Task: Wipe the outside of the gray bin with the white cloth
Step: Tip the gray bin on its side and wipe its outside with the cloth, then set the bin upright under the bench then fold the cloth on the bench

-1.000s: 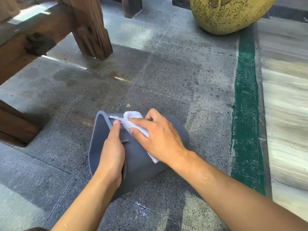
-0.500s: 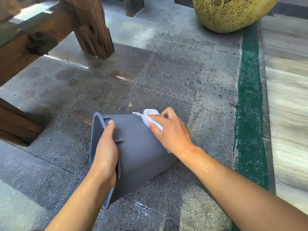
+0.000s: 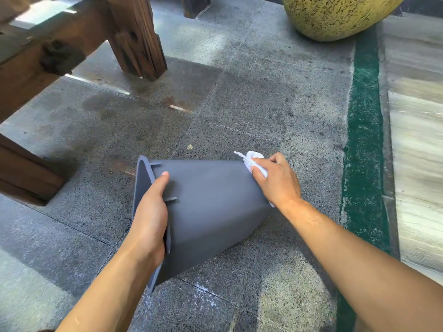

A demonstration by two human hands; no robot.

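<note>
Bin (image 3: 211,207) — gray plastic, tapered, lying on its side on the floor (image 3: 251,104), near the middle of the paved area. Open rim faces left, narrow base faces right. Small ribs stand out just under the rim on the upper wall.

Left hand (image 3: 149,219) — grips the rim at the bin's left end. Thumb lies flat along the outer wall, pointing away from the person; the other fingers are hidden behind the rim, so their state cannot be told.

Right hand (image 3: 275,180) — rests on the bin's upper wall at its base end. Fingers (image 3: 260,164) are held close together and slightly curled, pressing the cloth against the bin.

Cloth (image 3: 254,156) — white, bunched, mostly covered by the right hand. One tuft shows beyond the fingertips at the bin's far base corner; a small scrap shows below the palm near the wrist.

Floor — gray speckled stone slabs with dark stains and thin joints. A green strip (image 3: 363,140) runs along its right side, with pale streaked boards (image 3: 417,140) beyond.

Wooden posts (image 3: 136,37) — brown, weathered, at the floor's far left, joined by a beam.

Pot (image 3: 335,15) — yellow, speckled, rounded, at the floor's far right edge, cut off by the frame.
</note>
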